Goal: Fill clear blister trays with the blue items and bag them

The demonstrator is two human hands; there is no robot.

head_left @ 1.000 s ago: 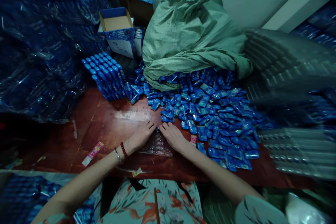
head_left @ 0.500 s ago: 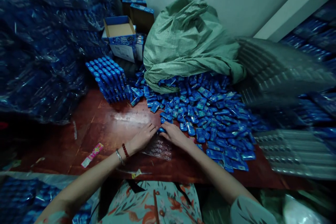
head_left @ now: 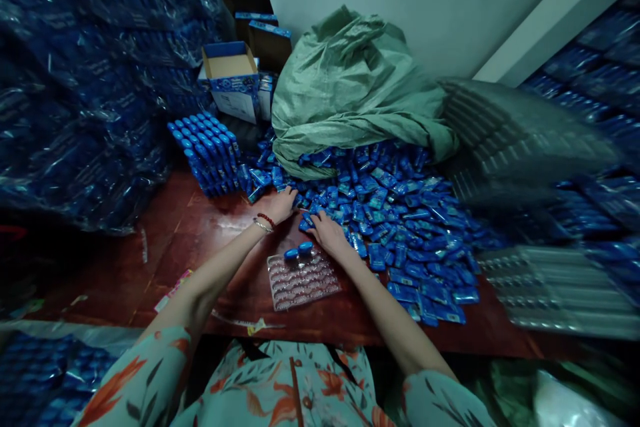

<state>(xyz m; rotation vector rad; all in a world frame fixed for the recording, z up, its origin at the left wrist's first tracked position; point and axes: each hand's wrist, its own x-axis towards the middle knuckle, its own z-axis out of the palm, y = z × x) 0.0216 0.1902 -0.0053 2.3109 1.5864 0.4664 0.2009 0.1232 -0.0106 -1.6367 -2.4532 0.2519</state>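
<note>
A clear plastic tray [head_left: 303, 283] with rows of hollows lies on the table before me. Two small blue containers [head_left: 291, 254] stand side by side at its far edge. My left hand [head_left: 283, 205], wearing a red bead bracelet and a silver one, reaches past the tray to the near left edge of the blue pile. Its fingers curl closed against a small blue container there, mostly hidden. My right hand [head_left: 327, 233] is at the pile's front edge, its fingertips closed on another blue container [head_left: 305, 221]. The heaped blue containers [head_left: 400, 220] spread to the right.
A green woven sack [head_left: 355, 87] slumps over the pile's back. To its left are a block of upright blue containers [head_left: 207, 153] and an open box [head_left: 230, 67]. Stacked clear trays [head_left: 555, 287] stand at right. Plastic-wrapped blue packs [head_left: 75, 93] rise at far left.
Both hands have moved forward from the tray to the pile, moving apart a little. The tray is now uncovered, with two blue containers showing at its far edge.
</note>
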